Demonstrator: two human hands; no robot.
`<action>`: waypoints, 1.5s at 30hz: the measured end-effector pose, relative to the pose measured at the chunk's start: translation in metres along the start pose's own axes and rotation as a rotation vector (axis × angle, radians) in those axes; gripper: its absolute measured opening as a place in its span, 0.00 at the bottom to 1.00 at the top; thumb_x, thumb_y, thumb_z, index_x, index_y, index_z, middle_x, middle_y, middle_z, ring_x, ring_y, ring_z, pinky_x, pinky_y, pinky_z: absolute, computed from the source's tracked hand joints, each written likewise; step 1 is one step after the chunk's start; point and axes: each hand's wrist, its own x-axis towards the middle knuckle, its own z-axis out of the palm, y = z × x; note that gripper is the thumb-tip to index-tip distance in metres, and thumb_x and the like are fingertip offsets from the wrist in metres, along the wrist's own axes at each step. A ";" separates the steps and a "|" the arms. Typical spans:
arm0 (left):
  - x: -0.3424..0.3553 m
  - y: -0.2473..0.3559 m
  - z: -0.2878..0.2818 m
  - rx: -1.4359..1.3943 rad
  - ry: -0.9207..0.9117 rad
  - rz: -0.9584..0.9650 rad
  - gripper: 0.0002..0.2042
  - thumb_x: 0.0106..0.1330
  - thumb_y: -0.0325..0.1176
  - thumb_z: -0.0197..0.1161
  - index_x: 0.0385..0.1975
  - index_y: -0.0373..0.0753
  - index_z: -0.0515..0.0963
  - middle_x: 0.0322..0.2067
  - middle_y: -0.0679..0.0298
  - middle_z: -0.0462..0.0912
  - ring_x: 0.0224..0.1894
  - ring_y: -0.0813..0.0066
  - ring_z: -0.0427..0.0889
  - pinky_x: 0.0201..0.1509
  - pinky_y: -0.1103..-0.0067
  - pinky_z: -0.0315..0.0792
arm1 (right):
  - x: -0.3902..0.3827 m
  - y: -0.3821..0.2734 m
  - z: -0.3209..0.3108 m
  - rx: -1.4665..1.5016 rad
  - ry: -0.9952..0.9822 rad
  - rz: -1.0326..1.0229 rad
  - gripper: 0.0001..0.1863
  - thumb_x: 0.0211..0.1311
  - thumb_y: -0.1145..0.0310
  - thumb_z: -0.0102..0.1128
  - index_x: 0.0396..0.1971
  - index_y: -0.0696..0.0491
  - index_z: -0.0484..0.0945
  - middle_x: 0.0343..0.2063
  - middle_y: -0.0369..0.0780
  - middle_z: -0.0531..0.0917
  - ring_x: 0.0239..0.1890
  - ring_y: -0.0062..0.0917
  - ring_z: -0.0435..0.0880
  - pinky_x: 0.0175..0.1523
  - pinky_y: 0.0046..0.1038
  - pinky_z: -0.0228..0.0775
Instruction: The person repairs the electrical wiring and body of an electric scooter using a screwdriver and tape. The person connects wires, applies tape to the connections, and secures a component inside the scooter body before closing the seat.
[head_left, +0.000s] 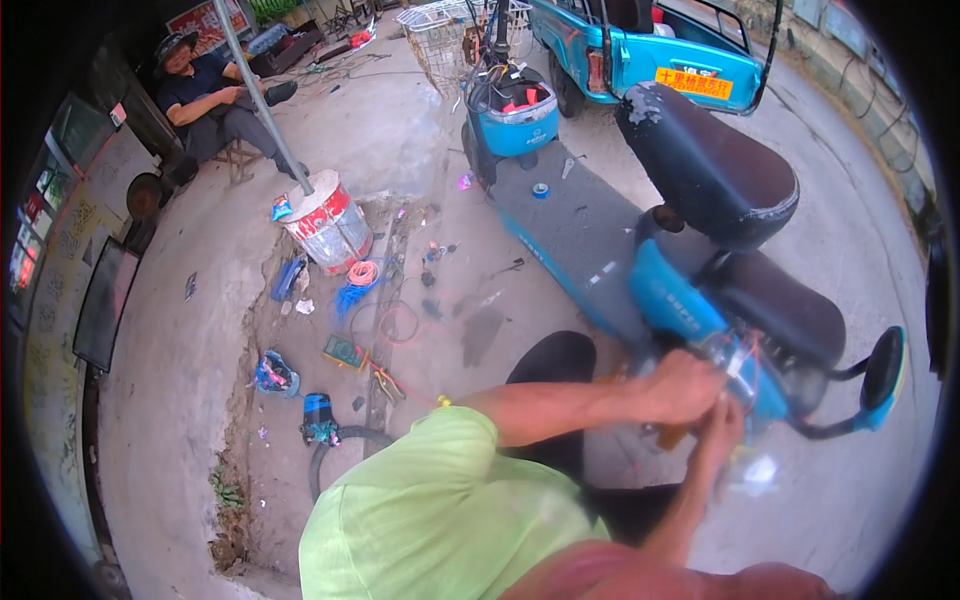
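Observation:
A blue electric scooter point(690, 310) with dark seats stands before me on the right. Both my hands meet at its blue rear body, beside a tangle of thin wires point(755, 362) and a silvery part. My left hand point(685, 388) reaches across with its fingers closed together. Just below it, my right hand point(718, 428) is closed too, its fingertips close to the left ones. Whatever they pinch is too small and blurred to make out. Farther up, a roll of blue tape point(541, 190) lies on the scooter's footboard. Wires show in its opened front point(512, 95).
On the ground at left are a multimeter point(345, 351), pliers point(388, 384), coiled wire point(362, 273) and a blue tool point(318, 415). A red-and-white drum point(330, 228) holds a pole. Behind are a seated person point(210, 100) and a blue three-wheeler point(640, 65). A mirror point(882, 375) juts out at right.

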 end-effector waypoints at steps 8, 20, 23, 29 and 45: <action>-0.007 0.001 -0.014 -0.096 0.065 -0.080 0.07 0.66 0.34 0.61 0.35 0.38 0.80 0.26 0.50 0.84 0.29 0.46 0.85 0.32 0.56 0.77 | 0.002 -0.020 0.009 -0.059 -0.030 0.047 0.11 0.74 0.64 0.62 0.39 0.57 0.83 0.25 0.31 0.80 0.25 0.13 0.76 0.29 0.16 0.68; -0.009 -0.004 -0.034 -0.049 -0.008 -0.250 0.09 0.64 0.39 0.62 0.38 0.41 0.81 0.26 0.50 0.85 0.31 0.43 0.86 0.37 0.53 0.78 | 0.023 -0.021 -0.011 0.550 -0.209 0.355 0.12 0.74 0.62 0.60 0.48 0.53 0.79 0.30 0.33 0.82 0.31 0.17 0.79 0.33 0.20 0.69; -0.011 -0.014 -0.032 -0.016 -0.083 -0.305 0.10 0.64 0.39 0.63 0.38 0.40 0.81 0.27 0.49 0.86 0.32 0.43 0.86 0.39 0.53 0.79 | 0.020 -0.024 -0.010 0.537 -0.274 0.395 0.12 0.74 0.62 0.60 0.49 0.52 0.79 0.33 0.33 0.83 0.35 0.19 0.81 0.39 0.23 0.71; -0.016 -0.001 -0.042 -0.087 -0.046 -0.307 0.13 0.61 0.41 0.66 0.40 0.41 0.82 0.29 0.48 0.86 0.34 0.43 0.86 0.40 0.53 0.79 | 0.008 -0.034 0.014 0.449 -0.306 0.371 0.15 0.72 0.61 0.61 0.53 0.51 0.78 0.37 0.32 0.84 0.36 0.19 0.81 0.41 0.22 0.71; 0.003 -0.016 -0.001 -0.127 -0.001 -0.381 0.06 0.65 0.34 0.68 0.32 0.38 0.82 0.22 0.56 0.81 0.22 0.69 0.80 0.30 0.72 0.73 | 0.020 -0.027 -0.014 0.587 -0.262 0.410 0.09 0.73 0.64 0.60 0.44 0.53 0.80 0.35 0.35 0.84 0.36 0.19 0.81 0.40 0.24 0.72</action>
